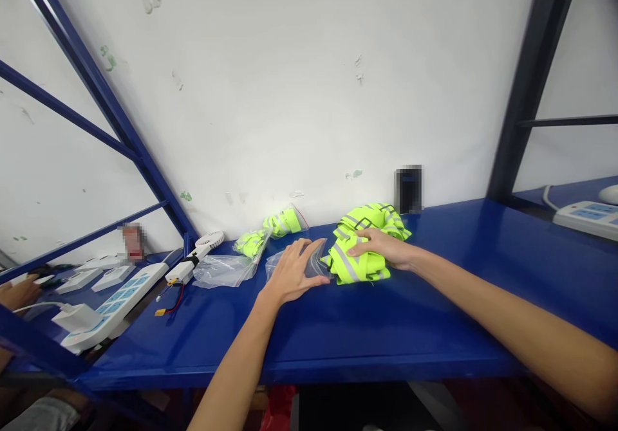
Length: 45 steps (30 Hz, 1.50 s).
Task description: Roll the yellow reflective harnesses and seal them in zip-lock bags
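A heap of neon yellow reflective vests [363, 244] lies on the blue shelf [434, 302] near the wall. My right hand [381, 246] rests on top of the heap, fingers curled down onto the fabric. My left hand [294, 270] lies flat and open on a clear plastic zip bag [316, 260] just left of the heap. Further left, another folded yellow vest [270, 230] lies partly inside a second clear bag [226, 269].
A white handheld fan [200, 251], a small white box with red and black wires [174, 283] and a white power strip [113, 305] sit at the left. Blue rack posts [526, 90] frame the shelf. Another power strip [586, 215] lies far right. Another person's hand [17, 291] shows at left.
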Tool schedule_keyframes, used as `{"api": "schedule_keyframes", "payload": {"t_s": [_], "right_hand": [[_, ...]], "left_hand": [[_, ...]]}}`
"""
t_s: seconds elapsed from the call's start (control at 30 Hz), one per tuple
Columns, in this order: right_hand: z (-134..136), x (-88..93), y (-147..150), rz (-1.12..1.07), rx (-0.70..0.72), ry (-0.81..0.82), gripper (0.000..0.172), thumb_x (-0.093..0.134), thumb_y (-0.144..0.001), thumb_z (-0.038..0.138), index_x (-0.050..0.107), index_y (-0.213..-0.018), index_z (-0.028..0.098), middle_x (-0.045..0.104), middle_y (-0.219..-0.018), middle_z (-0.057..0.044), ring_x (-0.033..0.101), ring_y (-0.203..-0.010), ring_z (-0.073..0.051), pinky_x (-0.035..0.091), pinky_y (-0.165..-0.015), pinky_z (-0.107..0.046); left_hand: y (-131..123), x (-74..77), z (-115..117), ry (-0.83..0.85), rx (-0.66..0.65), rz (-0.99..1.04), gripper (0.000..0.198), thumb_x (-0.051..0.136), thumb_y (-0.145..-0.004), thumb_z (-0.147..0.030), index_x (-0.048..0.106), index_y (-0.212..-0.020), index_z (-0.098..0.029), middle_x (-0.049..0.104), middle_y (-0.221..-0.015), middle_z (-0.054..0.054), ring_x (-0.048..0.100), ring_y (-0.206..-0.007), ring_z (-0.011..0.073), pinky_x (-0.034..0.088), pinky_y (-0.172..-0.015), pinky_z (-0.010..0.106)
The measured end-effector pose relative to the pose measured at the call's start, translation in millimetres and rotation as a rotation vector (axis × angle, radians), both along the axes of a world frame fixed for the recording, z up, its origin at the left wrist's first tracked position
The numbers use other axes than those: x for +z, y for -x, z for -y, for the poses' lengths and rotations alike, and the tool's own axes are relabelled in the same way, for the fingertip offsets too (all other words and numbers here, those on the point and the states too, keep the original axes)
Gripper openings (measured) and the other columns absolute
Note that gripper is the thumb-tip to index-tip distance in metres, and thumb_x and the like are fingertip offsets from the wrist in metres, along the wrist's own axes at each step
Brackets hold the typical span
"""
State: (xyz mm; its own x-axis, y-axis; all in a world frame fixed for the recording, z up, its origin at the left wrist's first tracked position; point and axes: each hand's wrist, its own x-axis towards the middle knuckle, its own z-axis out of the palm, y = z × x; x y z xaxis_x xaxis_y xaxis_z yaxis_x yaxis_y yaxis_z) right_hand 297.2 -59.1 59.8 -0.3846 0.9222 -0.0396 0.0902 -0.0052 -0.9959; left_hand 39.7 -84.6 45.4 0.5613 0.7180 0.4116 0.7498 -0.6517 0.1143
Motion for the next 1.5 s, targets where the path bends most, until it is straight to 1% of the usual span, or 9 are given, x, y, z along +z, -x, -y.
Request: {"api": "schedule_keyframes", "payload": {"t_s": [0.13,0.37,0.73,0.97,1.1,1.2,1.3,1.4,1.5], "right_hand": [[0.4,1.9,-2.1,0.054,-0.085,-0.044,0.051,0.086,-0.056,0.026,0.068,-0.103,0.015,0.071,-0.108,-0.012,0.068,-0.097,-0.028,0.058,-0.074,-0.033],[4.0,11.6,-8.1,-0.091,0.02,0.091,0.046,0.084,-0.058,0.018,0.068,-0.101,0.017,0.073,-0.097,-0.009,0.07,-0.084,-0.02,0.056,-0.063,-0.022],[-2.2,-8.7,6.8,-0.147,0.028,0.026,0.037,0.084,-0.059,0.021,0.069,-0.093,0.018,0.074,-0.089,-0.006,0.069,-0.078,-0.02,0.056,-0.066,-0.025],[-3.8,-15.3,9.9,0.029,0.012,-0.298,0.046,0.08,-0.062,0.034,0.068,-0.102,0.017,0.071,-0.099,-0.004,0.066,-0.092,-0.024,0.053,-0.077,-0.032],[-4.6,-20.4,12.2,0.168,-0.02,-0.482,0.041,0.077,-0.065,0.038,0.068,-0.099,0.016,0.07,-0.094,-0.003,0.064,-0.085,-0.024,0.051,-0.074,-0.033],[-3.6,-23.9,13.8,0.227,-0.056,-0.573,0.039,0.076,-0.066,0.041,0.068,-0.095,0.017,0.069,-0.092,-0.003,0.064,-0.086,-0.026,0.051,-0.075,-0.035],[-0.3,-27.2,16.4,0.259,-0.096,-0.677,0.04,0.077,-0.064,0.041,0.066,-0.095,0.018,0.068,-0.105,-0.007,0.062,-0.1,-0.03,0.049,-0.086,-0.04],[5.0,-29.4,19.3,0.257,-0.069,-0.758,0.039,0.077,-0.065,0.039,0.063,-0.096,0.019,0.065,-0.117,-0.009,0.06,-0.109,-0.03,0.044,-0.096,-0.043],[10.1,-30.1,21.4,0.269,-0.058,-0.789,0.04,0.076,-0.068,0.038,0.061,-0.1,0.02,0.065,-0.113,-0.007,0.06,-0.108,-0.028,0.044,-0.096,-0.043]], "left_hand": [[0.6,1.3,0.7,-0.001,0.025,0.015,0.085,0.056,-0.076,-0.071,0.032,-0.147,-0.032,0.047,-0.127,0.009,0.047,-0.116,0.0281,0.037,-0.102,0.044],[2.6,2.4,-0.1,0.052,0.057,0.04,0.09,0.06,-0.071,-0.073,0.031,-0.147,-0.033,0.047,-0.126,0.008,0.047,-0.116,0.029,0.039,-0.101,0.045],[-10.5,0.3,4.9,0.088,-0.018,0.077,0.095,0.063,-0.066,-0.075,0.031,-0.145,-0.033,0.047,-0.13,0.007,0.05,-0.118,0.0291,0.042,-0.1,0.044],[-13.6,0.5,6.0,0.085,0.011,0.092,0.09,0.059,-0.07,-0.075,0.032,-0.144,-0.033,0.049,-0.127,0.007,0.052,-0.115,0.0286,0.045,-0.095,0.042],[-13.0,-7.2,2.2,0.019,0.034,0.062,0.089,0.057,-0.07,-0.077,0.034,-0.143,-0.031,0.048,-0.128,0.008,0.051,-0.116,0.0299,0.042,-0.098,0.046],[-13.0,-12.8,-0.7,-0.046,0.029,0.03,0.094,0.056,-0.068,-0.079,0.036,-0.143,-0.027,0.048,-0.129,0.011,0.047,-0.119,0.0314,0.037,-0.103,0.049],[-14.8,-15.9,-2.5,-0.079,0.011,0.008,0.097,0.056,-0.065,-0.081,0.037,-0.142,-0.024,0.05,-0.128,0.012,0.047,-0.118,0.0316,0.034,-0.105,0.05],[-17.1,-16.5,-3.3,-0.07,-0.026,0.016,0.099,0.058,-0.062,-0.082,0.038,-0.14,-0.023,0.052,-0.128,0.012,0.048,-0.12,0.0308,0.032,-0.108,0.049],[-17.5,-16.7,-3.9,-0.033,-0.002,0.036,0.108,0.06,-0.058,-0.084,0.033,-0.142,-0.023,0.047,-0.138,0.013,0.043,-0.129,0.0324,0.029,-0.111,0.05]]}}
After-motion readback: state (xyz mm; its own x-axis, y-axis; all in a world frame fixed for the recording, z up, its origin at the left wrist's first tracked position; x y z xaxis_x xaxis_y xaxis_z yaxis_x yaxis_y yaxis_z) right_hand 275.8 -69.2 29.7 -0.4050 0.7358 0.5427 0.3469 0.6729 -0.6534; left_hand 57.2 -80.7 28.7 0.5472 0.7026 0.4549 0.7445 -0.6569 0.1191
